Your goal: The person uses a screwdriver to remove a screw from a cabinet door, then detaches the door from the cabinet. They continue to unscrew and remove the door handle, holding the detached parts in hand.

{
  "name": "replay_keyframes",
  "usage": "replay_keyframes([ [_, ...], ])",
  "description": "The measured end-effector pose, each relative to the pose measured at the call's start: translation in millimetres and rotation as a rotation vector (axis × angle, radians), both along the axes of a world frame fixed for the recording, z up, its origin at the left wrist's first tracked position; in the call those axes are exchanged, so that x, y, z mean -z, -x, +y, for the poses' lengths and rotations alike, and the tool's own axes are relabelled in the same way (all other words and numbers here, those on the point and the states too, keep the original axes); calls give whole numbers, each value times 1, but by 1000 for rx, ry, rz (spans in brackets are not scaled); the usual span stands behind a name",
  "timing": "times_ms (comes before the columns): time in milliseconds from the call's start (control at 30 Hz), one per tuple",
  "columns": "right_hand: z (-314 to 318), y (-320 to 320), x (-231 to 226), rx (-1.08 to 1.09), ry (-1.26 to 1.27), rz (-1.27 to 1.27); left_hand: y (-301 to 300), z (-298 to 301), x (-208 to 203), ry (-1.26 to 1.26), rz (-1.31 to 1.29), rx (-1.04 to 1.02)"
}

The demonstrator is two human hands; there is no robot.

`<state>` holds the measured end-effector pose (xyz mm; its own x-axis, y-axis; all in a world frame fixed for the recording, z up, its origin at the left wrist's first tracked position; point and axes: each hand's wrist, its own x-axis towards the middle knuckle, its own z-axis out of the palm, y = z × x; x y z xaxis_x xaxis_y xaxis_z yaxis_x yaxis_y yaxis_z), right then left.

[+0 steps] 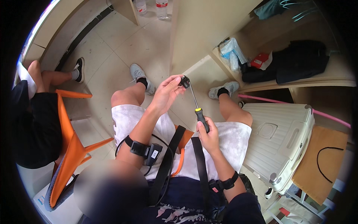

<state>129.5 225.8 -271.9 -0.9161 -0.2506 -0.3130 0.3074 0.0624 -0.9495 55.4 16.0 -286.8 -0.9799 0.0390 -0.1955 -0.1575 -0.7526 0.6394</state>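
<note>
Between the fingertips of my left hand (167, 93) is a small black part (184, 81); its exact kind is too small to make out. My right hand (209, 136) is wrapped round the black handle of a screwdriver (201, 118) with a yellow collar. The screwdriver's metal shaft slants up and to the left, and its tip meets or lies right beside the black part. Both hands are raised over the gap between my knees. A black strap with a small device (152, 154) sits on my left forearm.
To my right stands a pale hard-shell suitcase (278, 130), with a brown board (320, 160) beyond it. A wooden cabinet (291, 84) holds dark cloth and plastic bags. At left, another person sits by an orange chair (67, 138). Bottles (162, 9) stand at the far side.
</note>
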Motion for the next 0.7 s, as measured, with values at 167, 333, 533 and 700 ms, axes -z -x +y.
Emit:
replay_keyframes([
  [167, 0, -1, 3, 12, 29, 36, 2, -1, 1, 61, -12, 5],
  [333, 1, 0, 4, 12, 13, 32, 0, 2, 1, 188, 35, -72],
  [533, 0, 0, 0, 23, 3, -1, 2, 3, -1, 191, 37, -165],
  [700, -1, 0, -3, 45, -6, -29, 3, 5, -4, 267, 63, -215],
])
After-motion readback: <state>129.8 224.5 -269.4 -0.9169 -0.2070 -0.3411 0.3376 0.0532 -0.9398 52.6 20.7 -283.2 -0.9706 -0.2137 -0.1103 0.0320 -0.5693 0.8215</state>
